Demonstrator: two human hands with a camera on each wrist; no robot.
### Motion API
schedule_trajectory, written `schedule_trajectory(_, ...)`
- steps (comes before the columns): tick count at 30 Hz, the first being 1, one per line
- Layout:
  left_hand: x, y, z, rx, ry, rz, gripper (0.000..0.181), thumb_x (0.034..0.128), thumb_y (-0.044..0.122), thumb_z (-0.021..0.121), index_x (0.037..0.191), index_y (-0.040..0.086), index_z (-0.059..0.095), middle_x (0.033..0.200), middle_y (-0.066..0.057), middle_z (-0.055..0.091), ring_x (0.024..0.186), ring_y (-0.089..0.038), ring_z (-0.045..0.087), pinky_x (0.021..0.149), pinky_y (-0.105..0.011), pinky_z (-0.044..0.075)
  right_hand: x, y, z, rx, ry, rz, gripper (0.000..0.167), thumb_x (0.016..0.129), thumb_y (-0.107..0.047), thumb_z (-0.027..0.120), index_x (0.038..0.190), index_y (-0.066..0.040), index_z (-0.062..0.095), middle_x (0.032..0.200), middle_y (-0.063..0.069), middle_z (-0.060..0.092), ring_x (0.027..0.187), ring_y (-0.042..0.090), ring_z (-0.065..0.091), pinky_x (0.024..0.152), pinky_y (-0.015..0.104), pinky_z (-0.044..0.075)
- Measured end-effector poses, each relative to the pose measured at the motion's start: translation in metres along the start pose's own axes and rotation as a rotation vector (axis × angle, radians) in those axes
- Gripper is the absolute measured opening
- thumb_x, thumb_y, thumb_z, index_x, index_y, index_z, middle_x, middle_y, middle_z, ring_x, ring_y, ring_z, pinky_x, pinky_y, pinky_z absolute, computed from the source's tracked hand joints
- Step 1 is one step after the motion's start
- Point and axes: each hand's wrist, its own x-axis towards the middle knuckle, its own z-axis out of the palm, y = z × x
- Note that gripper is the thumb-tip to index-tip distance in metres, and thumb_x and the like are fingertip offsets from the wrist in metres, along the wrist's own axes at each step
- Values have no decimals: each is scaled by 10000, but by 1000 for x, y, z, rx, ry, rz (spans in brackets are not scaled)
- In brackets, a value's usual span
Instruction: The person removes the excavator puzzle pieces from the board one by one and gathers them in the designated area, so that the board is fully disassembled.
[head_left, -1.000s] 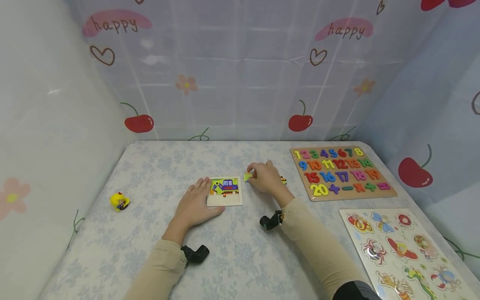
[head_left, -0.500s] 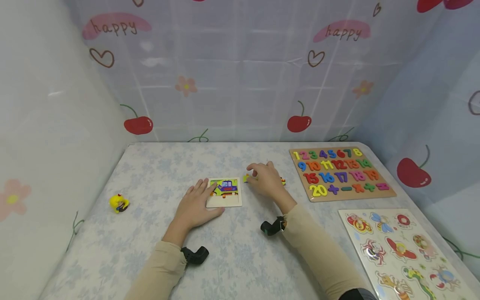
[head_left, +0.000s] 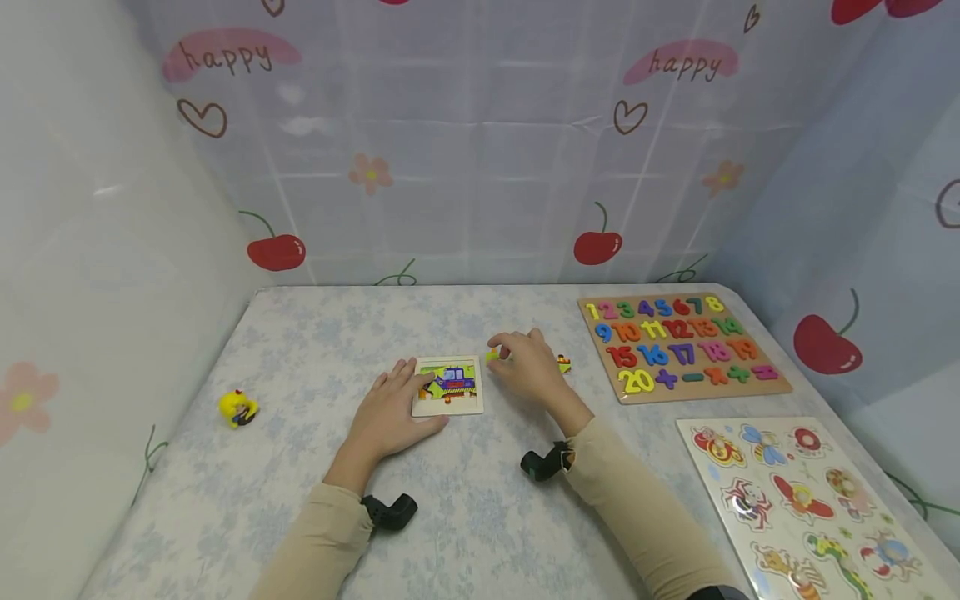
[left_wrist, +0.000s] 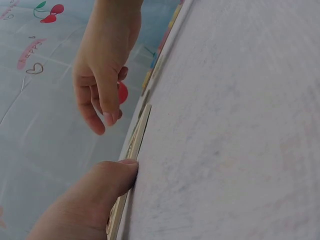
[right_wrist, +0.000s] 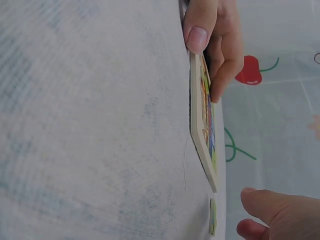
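Note:
A small square picture puzzle [head_left: 448,408] with a blue-and-purple vehicle lies on the table. My left hand [head_left: 392,414] rests along its left side. The index finger reaches over the picture, and the thumb touches the near edge, as the right wrist view shows. Just right of the puzzle hovers my right hand [head_left: 531,367], with thumb and fingers apart and nothing between them. Under its fingertips lies a green puzzle piece [right_wrist: 213,217], flat on the table and partly hidden in the head view. Another colourful piece [head_left: 564,364] shows beyond the right hand.
A number board [head_left: 678,396] with coloured digits lies at the back right. Nearer, an insect peg puzzle [head_left: 757,458] covers the right front. A small yellow toy [head_left: 238,408] stands at the left. Printed curtains [head_left: 465,167] enclose the table.
The right hand has let go of the green piece, and its fingers have lifted and spread. The left index finger has moved inward onto the picture.

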Motion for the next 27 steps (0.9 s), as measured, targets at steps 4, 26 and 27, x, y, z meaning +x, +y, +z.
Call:
schedule_trajectory(4, 0, 0, 0, -3, 1, 1, 797, 815, 691, 617, 1475, 264, 489, 1642, -88, 272, 1539, -283, 208, 1242, -515, 203, -1, 0, 2, -1, -4, -6, 325, 917, -331, 713, 1228, -241, 679, 966, -31, 666, 906, 196, 463, 722, 308, 389)
schedule_trajectory(26, 2, 8, 0, -54, 9, -73, 525, 1018, 421, 434, 1519, 265, 426, 1632, -92, 283, 1537, -297, 206, 1253, -524, 155, 0, -1, 7, 11, 9, -71, 304, 906, -305, 731, 1195, -218, 696, 908, -48, 657, 865, 182, 457, 711, 294, 376)
schedule_trajectory(27, 2, 8, 0, -61, 12, -72, 523, 1012, 413, 447, 1513, 263, 440, 1630, -95, 287, 1535, -301, 209, 1252, -529, 156, 0, -1, 8, 10, 8, -72, 301, 906, -307, 730, 1192, -219, 697, 906, -52, 657, 864, 179, 457, 709, 292, 377)
